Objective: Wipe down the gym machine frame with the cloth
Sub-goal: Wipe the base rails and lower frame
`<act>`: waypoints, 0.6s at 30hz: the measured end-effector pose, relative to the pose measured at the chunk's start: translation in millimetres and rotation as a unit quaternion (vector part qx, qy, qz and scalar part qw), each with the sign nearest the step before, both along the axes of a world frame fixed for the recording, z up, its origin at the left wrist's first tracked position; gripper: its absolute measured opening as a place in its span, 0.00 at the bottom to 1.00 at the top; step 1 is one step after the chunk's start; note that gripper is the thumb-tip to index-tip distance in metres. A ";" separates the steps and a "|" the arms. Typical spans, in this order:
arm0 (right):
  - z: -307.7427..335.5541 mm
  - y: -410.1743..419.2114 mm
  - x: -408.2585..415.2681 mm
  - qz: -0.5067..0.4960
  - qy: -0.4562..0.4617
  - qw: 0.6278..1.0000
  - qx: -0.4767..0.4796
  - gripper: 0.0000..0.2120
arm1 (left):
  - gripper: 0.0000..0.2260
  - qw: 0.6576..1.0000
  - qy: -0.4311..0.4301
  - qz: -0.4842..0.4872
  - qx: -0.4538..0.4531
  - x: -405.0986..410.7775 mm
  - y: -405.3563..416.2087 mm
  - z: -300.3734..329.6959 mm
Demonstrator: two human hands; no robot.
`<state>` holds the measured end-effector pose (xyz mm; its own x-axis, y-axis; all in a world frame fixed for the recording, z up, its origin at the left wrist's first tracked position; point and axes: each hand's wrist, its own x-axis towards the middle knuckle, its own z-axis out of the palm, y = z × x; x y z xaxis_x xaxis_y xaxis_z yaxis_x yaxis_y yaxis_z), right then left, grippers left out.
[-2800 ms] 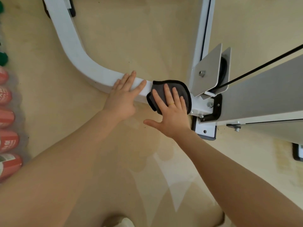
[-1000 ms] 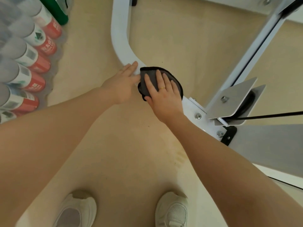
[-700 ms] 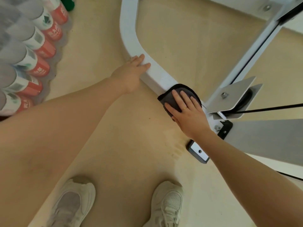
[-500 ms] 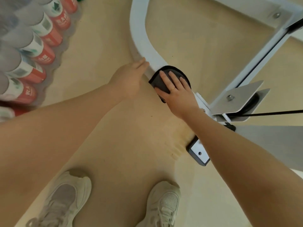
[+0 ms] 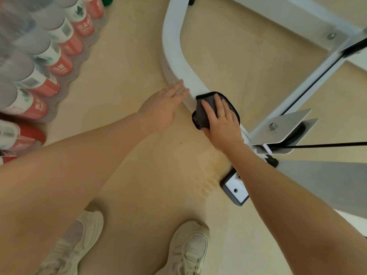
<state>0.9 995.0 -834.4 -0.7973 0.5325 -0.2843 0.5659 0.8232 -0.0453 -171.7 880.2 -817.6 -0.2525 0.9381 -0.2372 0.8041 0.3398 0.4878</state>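
A white curved frame tube (image 5: 174,56) of the gym machine lies low over the beige floor and bends toward a bolted joint at the right. A dark grey cloth (image 5: 204,110) with a black edge is draped over the tube just past the bend. My right hand (image 5: 222,124) presses flat on the cloth, fingers straight, a ring on one finger. My left hand (image 5: 164,104) rests with straight fingers on the tube's near side, just left of the cloth.
Rows of water bottles (image 5: 39,56) with red-and-white labels stand at the left. A grey pulley bracket (image 5: 284,126) with a black cable (image 5: 327,144) sits right of the cloth. A black-edged foot plate (image 5: 235,188) is bolted to the floor. My two shoes (image 5: 188,249) are below.
The cloth and my right hand swept back and forth along the tube, and now sit slightly further down toward the joint than half a second ago. My left hand stayed at the bend.
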 end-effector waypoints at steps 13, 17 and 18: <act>1.7 -2.3 12.2 -0.059 -0.004 0.998 0.033 0.34 | 0.34 0.992 0.082 -0.013 -0.099 7.9 36.7 -1.9; 0.2 4.4 -24.9 -0.039 -0.003 0.999 0.013 0.34 | 0.33 0.994 0.044 -0.020 -0.099 2.5 36.6 2.2; -1.1 6.3 -38.4 -0.034 0.002 0.999 0.000 0.35 | 0.33 0.992 0.066 -0.031 -0.104 -0.8 35.7 3.4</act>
<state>-37.4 1001.3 -835.5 -0.7603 0.5856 -0.2810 0.6205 0.7827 -0.0480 -172.5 915.9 -814.1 -0.2371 0.8870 -0.3962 0.8790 0.3696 0.3014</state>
